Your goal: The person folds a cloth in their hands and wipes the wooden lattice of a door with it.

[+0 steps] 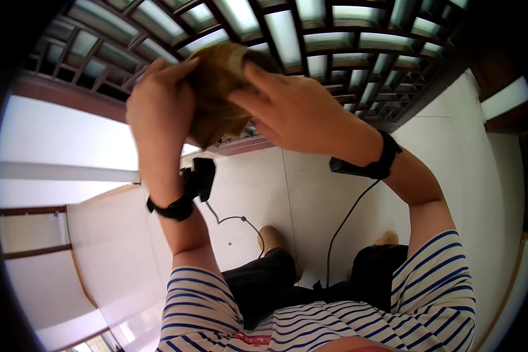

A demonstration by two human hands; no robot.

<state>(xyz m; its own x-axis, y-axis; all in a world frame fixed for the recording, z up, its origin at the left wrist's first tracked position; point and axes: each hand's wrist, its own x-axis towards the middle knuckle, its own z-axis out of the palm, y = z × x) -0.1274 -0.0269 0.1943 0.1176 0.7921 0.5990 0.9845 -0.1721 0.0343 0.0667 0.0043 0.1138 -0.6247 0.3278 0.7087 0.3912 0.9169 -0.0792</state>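
Observation:
A folded or bunched yellow-brown cloth (214, 88) is raised in front of the dark wooden lattice, held between both hands. My left hand (161, 97) grips its left side, with fingers curled over the edge. On the right side, my right hand (293, 108) has its thumb and fingers closed at the cloth, near a pale curved band (236, 60) along its upper right. A dark patch shows just beyond that band, and I cannot make out what it is. The cloth's far side is hidden.
The dark lattice (302, 41) with light panes spans the top of the view. Black devices (203, 179) are strapped to both wrists, with thin cables (334, 234) hanging toward the waist. Pale floor tiles (311, 199) and my shoes (271, 237) lie below.

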